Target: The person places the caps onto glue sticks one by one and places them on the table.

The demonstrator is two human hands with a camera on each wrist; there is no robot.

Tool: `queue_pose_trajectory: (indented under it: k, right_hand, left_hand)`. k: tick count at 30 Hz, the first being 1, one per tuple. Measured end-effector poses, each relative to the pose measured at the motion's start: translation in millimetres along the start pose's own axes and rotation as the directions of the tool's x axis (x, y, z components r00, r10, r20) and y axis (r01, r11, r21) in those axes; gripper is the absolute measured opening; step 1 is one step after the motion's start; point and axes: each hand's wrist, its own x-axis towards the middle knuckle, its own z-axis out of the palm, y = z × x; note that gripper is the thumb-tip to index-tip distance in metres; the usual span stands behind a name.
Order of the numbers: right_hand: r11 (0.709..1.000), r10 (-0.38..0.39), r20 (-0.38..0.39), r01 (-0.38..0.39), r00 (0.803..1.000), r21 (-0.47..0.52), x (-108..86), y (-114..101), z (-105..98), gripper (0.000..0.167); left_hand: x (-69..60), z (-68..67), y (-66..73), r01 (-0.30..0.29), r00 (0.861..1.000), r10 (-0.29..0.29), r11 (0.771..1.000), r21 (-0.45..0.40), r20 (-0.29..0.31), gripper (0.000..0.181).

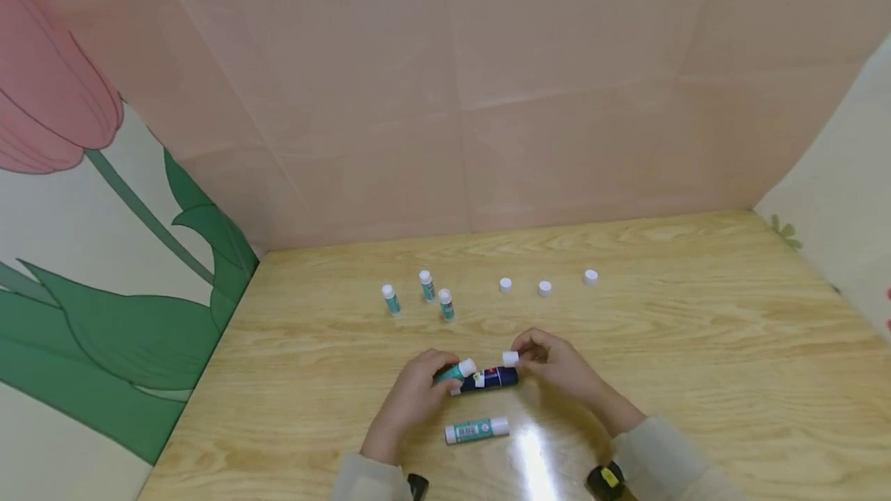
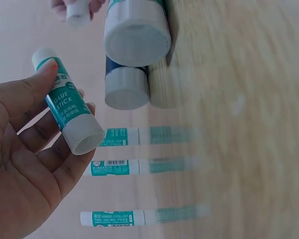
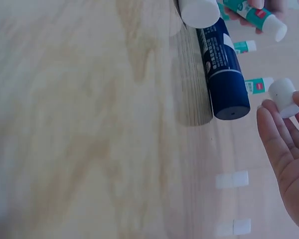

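My left hand (image 1: 418, 390) grips a teal glue stick (image 2: 67, 102) between thumb and fingers, its white glue end (image 1: 467, 367) pointing right. My right hand (image 1: 557, 366) pinches a small white cap (image 3: 284, 97) between thumb and fingertips, apart from the stick. Below the hands, a dark blue tube (image 1: 497, 378) lies on its side on the table, partly hidden by the left hand in the head view. Nearer the front edge lies a larger teal and white glue stick (image 1: 477, 430).
Three small teal glue sticks (image 1: 392, 300) (image 1: 428, 285) (image 1: 446, 305) stand upright at the back left of the wooden table (image 1: 682, 315). To their right sit three white caps (image 1: 505, 284) (image 1: 545, 288) (image 1: 590, 277). A pink cloth wall rises behind.
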Motion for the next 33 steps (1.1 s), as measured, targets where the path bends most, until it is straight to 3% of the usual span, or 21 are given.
queue_pose_trajectory:
  k: [9, 21, 33]
  right_hand:
    - [0.997, -0.017, 0.055, 0.013, 0.998, 0.075, -1.3, -2.6, 9.3, 0.016]
    - [0.993, -0.058, 0.096, 0.047, 0.994, 0.109, 1.2, -4.1, 14.1, 0.016]
    - [0.983, -0.092, 0.132, 0.069, 0.987, 0.171, 2.7, -10.6, 18.7, 0.019]
  left_hand:
    - [-3.0, 2.9, 1.9, -0.053, 0.999, 0.053, 0.999, -0.004, 0.007, 0.024]
    - [-1.2, 4.7, 1.9, -0.050, 0.998, 0.051, 0.998, -0.026, 0.033, 0.026]
    - [-0.4, 5.9, 1.6, -0.101, 0.995, 0.101, 0.995, 0.001, 0.006, 0.026]
